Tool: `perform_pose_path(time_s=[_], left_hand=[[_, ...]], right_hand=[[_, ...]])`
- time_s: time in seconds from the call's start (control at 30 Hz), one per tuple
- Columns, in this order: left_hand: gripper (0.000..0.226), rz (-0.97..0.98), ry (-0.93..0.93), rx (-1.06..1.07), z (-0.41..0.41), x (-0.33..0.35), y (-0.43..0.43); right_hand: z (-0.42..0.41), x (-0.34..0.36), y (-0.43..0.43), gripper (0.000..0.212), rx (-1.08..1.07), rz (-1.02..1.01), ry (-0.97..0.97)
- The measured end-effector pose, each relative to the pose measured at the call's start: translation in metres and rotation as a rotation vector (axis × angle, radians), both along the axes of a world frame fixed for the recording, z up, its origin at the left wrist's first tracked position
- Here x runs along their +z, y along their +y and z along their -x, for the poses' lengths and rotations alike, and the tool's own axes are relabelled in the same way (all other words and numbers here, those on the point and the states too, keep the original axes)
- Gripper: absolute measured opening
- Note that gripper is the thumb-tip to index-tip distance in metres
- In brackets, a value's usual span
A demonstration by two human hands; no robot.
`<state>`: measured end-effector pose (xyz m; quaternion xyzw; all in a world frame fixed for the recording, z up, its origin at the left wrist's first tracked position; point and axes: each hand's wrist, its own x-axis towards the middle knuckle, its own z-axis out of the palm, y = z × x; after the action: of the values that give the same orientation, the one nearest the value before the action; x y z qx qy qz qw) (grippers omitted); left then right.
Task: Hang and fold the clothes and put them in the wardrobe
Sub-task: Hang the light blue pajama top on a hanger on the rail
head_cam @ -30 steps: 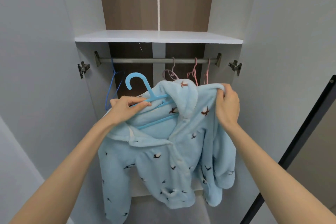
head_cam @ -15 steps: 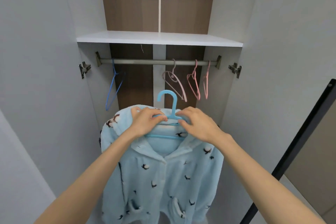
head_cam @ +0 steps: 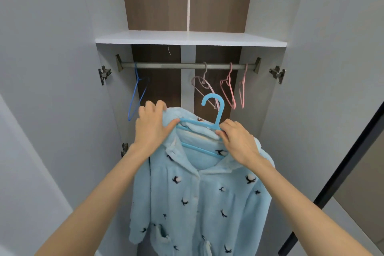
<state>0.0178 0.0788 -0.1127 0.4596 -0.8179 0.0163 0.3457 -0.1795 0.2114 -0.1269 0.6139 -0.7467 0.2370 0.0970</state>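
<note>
A light blue fleece jacket (head_cam: 199, 197) with small dark bird prints hangs on a light blue plastic hanger (head_cam: 214, 108) in front of the open wardrobe. My left hand (head_cam: 152, 129) grips the jacket's left shoulder over the hanger's arm. My right hand (head_cam: 236, 141) pinches the hanger and the collar just below the hook. The hook stands upright, below the metal rail (head_cam: 187, 66) and apart from it.
On the rail hang a thin blue hanger (head_cam: 137, 97) at the left, a mauve hanger (head_cam: 204, 87) in the middle and two pink hangers (head_cam: 229, 91) at the right. A white shelf (head_cam: 191, 38) sits above the rail. Both wardrobe doors stand open; a dark frame (head_cam: 342, 168) rises at the right.
The jacket, earlier only partly on the hanger, now sits over both its arms and hangs straighter. My right hand went from the jacket's shoulder to the hanger's neck. The hook has risen towards the rail.
</note>
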Motion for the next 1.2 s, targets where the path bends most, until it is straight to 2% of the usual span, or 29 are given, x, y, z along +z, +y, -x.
perform_pose_path(time_s=[0.2,0.3,0.4,0.53,0.6,0.67,0.8,0.9,0.97,1.03,1.07,1.13,1.2], left_hand=[[0.027,0.067,-0.290,0.069,0.022,0.005,0.005],[0.014,-0.115,-0.155,-0.077,0.029,0.009,0.010],[0.017,-0.266,-0.035,-0.168,0.033,0.011,0.024],[0.024,-0.367,0.110,-0.288,0.047,-0.003,0.047],[0.015,-0.374,0.143,-0.300,0.052,-0.011,0.050],[0.005,-0.326,0.147,-0.217,0.046,-0.014,0.040],[0.015,-0.221,0.014,0.000,0.030,-0.014,0.014],[0.019,-0.174,-0.037,-0.048,0.026,-0.014,-0.003],[0.028,-0.389,0.039,-0.251,0.021,-0.015,-0.012],[0.036,-0.618,0.233,-0.447,0.019,-0.018,-0.011],[0.033,-0.591,0.291,-0.469,0.020,-0.024,-0.010],[0.035,-0.483,0.280,-0.380,0.024,-0.039,-0.007],[0.043,-0.542,0.280,-0.247,0.025,-0.056,-0.008]], right_hand=[[-0.006,0.007,0.001,0.027,-0.094,0.028,0.035],[-0.004,0.005,0.006,0.033,-0.167,0.015,0.072],[-0.004,-0.003,0.008,0.040,-0.195,-0.133,0.096],[-0.006,-0.013,0.004,0.044,-0.240,-0.231,0.136],[-0.005,-0.017,0.003,0.044,-0.234,-0.259,0.116],[-0.001,-0.019,0.006,0.043,-0.214,-0.228,0.077],[0.008,-0.014,0.011,0.042,-0.140,-0.206,0.165],[0.012,-0.009,0.010,0.042,-0.104,-0.193,0.192],[0.017,-0.008,0.009,0.041,-0.091,-0.190,0.157],[0.023,-0.008,0.011,0.041,-0.066,-0.184,0.119],[0.026,-0.008,0.011,0.042,-0.055,-0.177,0.103],[0.028,-0.008,0.012,0.042,-0.045,-0.157,0.084],[0.029,-0.010,0.013,0.039,-0.035,-0.133,0.076]])
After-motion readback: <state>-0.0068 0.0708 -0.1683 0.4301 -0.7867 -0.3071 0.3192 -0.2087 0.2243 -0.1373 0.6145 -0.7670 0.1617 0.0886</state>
